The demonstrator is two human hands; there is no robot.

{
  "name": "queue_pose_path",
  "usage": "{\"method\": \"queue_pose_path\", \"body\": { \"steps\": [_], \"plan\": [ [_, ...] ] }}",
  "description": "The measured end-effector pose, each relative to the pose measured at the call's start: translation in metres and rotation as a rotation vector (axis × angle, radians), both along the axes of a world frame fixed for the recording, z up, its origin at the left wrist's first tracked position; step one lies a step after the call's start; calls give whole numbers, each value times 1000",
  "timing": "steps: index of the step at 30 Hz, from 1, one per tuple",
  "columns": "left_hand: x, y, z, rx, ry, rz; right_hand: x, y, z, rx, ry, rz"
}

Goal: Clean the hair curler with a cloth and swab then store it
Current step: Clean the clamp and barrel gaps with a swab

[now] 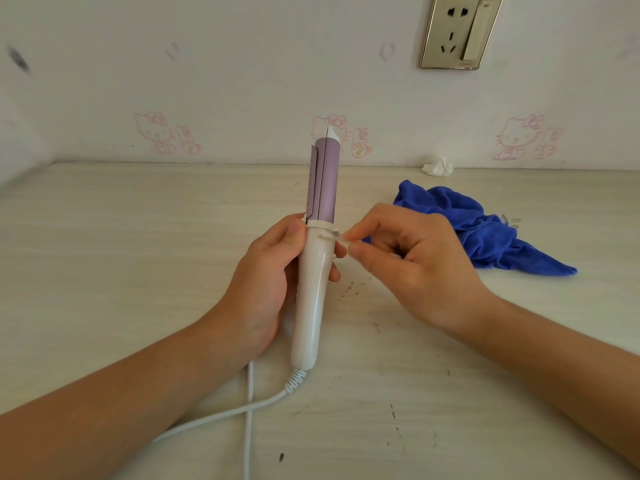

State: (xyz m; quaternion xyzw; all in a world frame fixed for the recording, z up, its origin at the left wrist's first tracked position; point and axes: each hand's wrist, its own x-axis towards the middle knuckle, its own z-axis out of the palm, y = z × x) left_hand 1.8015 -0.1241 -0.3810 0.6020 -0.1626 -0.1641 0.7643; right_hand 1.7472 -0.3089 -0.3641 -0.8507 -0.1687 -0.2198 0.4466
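Observation:
The hair curler (317,271) has a white handle and a purple barrel and stands nearly upright above the table. My left hand (266,282) grips its handle from the left. My right hand (405,258) pinches a thin white swab (332,236) between thumb and forefinger. The swab's tip touches the handle just below the white collar under the barrel. A crumpled blue cloth (481,226) lies on the table to the right, behind my right hand.
The curler's white cord (249,410) loops across the pale wooden table (121,254) toward the front edge. A crumpled white tissue (439,166) sits by the wall. A wall socket with switch (460,29) is at the upper right. Small brown specks dot the table.

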Motion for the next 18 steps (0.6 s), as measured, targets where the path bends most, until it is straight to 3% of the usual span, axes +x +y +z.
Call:
{"method": "queue_pose_path", "body": {
  "steps": [5,18],
  "plan": [
    [-3,-1,2,-68,62,-12,-4,4,0,5,-34,49],
    [-4,-1,1,-30,67,15,-5,4,1,-11,-43,-6]
  ]
}}
